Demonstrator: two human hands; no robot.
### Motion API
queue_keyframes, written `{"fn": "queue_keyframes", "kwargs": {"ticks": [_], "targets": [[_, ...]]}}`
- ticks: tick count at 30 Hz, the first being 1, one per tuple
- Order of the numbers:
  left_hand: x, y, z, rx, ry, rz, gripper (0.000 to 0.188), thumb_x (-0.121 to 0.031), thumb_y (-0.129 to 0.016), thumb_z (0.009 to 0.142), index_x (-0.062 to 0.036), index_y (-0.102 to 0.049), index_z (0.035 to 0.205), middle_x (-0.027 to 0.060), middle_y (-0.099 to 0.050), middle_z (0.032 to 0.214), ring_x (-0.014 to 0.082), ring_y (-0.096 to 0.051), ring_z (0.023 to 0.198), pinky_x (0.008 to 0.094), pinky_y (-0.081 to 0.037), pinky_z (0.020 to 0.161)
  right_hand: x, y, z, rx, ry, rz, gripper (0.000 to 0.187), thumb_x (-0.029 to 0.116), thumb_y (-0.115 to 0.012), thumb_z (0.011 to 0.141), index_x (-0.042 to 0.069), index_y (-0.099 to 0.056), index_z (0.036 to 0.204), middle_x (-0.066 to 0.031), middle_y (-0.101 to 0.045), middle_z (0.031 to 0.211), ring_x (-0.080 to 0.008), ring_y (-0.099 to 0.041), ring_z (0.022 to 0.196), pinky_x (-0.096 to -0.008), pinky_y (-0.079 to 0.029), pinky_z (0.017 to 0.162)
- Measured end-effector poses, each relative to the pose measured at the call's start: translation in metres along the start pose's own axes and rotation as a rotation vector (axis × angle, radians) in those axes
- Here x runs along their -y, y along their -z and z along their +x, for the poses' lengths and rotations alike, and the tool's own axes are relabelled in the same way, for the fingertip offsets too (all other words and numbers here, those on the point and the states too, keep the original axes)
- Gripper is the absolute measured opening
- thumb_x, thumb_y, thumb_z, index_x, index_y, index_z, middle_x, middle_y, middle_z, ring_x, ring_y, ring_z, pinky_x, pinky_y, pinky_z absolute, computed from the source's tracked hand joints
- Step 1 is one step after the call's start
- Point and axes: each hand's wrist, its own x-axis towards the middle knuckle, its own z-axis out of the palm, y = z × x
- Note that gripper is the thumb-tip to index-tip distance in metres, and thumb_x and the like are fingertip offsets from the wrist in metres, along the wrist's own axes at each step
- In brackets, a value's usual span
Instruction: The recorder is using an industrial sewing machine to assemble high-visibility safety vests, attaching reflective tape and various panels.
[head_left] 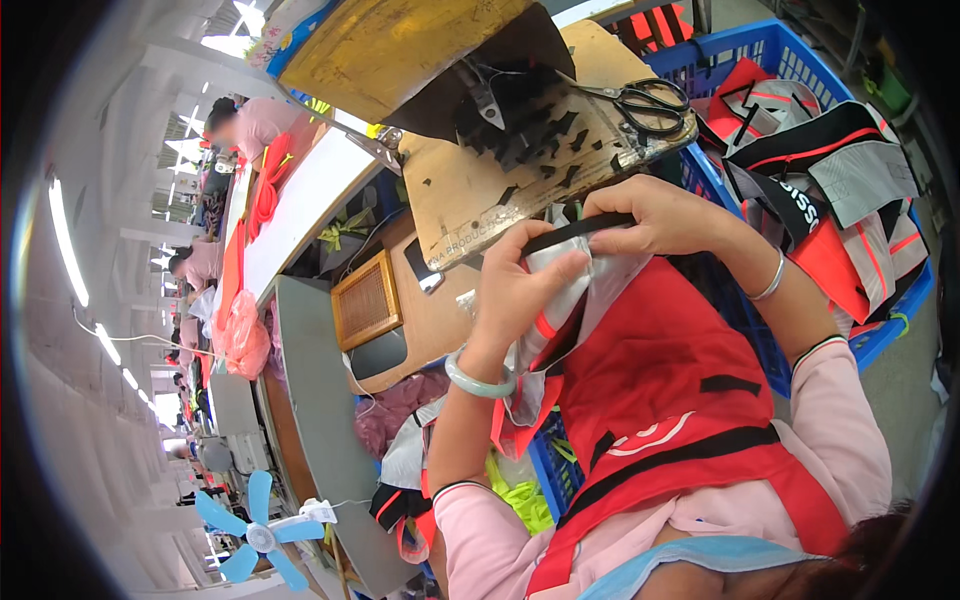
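Note:
A grey fabric piece with black edging and orange-red trim is stretched between my two hands, in front of my red apron. My left hand pinches the black band at one end, thumb on top. At the other end of the same band, my right hand grips with its fingers curled around the edge. The lower part of the piece hangs down beside my left wrist. Just beyond my hands lies a worn board with small black scraps. Black-handled scissors rest on its right side.
To the right, a blue crate is heaped with grey, black and orange-red sewn pieces. More pieces hang by my left elbow. A wooden-framed panel and a blue fan are at left. Other people sit along a long table.

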Motion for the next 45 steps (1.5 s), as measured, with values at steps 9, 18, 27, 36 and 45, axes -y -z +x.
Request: {"fn": "queue_keyframes", "kwargs": {"ticks": [9, 18, 27, 36, 45], "targets": [[0.012, 0.016, 0.043, -0.046, -0.544, 0.42, 0.019, -0.014, -0.071, 0.076, -0.0005, -0.061, 0.085, 0.0091, -0.062, 0.075, 0.0252, -0.059, 0.066, 0.032, -0.046, 0.065, -0.011, 0.005, 0.027, -0.002, -0.086, -0.266, 0.03, 0.027, -0.061, 0.077, 0.0, -0.065, 0.089, -0.0182, -0.064, 0.079, -0.0354, -0.062, 0.077, -0.0409, -0.048, 0.07], [0.01, 0.037, 0.067, 0.111, 0.088, -0.043, 0.02, -0.018, -0.069, 0.083, -0.001, -0.062, 0.09, -0.0034, -0.059, 0.079, 0.0051, -0.051, 0.072, 0.0211, -0.041, 0.064, -0.016, 0.026, 0.063, -0.085, -0.034, -0.227, 0.027, 0.024, -0.062, 0.073, 0.0, -0.065, 0.085, -0.0175, -0.062, 0.071, -0.0325, -0.061, 0.07, -0.0393, -0.046, 0.063], [0.032, 0.052, 0.104, -0.019, 0.137, -0.232, 0.018, -0.017, -0.069, 0.083, -0.0027, -0.061, 0.091, -0.0006, -0.061, 0.081, 0.0056, -0.054, 0.075, 0.0199, -0.042, 0.066, -0.037, 0.03, 0.103, -0.099, -0.125, -0.125, 0.029, 0.026, -0.064, 0.075, -0.001, -0.064, 0.086, -0.0094, -0.057, 0.07, -0.0143, -0.053, 0.067, -0.0303, -0.042, 0.062], [0.03, 0.057, 0.124, -0.005, 0.2, -0.42, 0.017, -0.012, -0.067, 0.083, -0.0013, -0.061, 0.094, 0.0006, -0.063, 0.082, 0.0075, -0.058, 0.074, 0.0202, -0.045, 0.067, -0.055, 0.037, 0.127, -0.09, -0.092, -0.121, 0.037, 0.031, -0.063, 0.078, -0.004, -0.064, 0.09, -0.0094, -0.059, 0.073, -0.0147, -0.054, 0.071, -0.0291, -0.044, 0.067], [0.03, 0.057, 0.128, -0.081, 0.225, -0.476, 0.018, -0.01, -0.068, 0.082, -0.0003, -0.059, 0.095, 0.0013, -0.062, 0.082, 0.0087, -0.059, 0.076, 0.0209, -0.046, 0.066, -0.058, 0.035, 0.133, -0.108, -0.121, -0.122, 0.042, 0.034, -0.064, 0.078, -0.005, -0.064, 0.094, -0.0118, -0.062, 0.081, -0.016, -0.057, 0.078, -0.0288, -0.046, 0.073]]}}
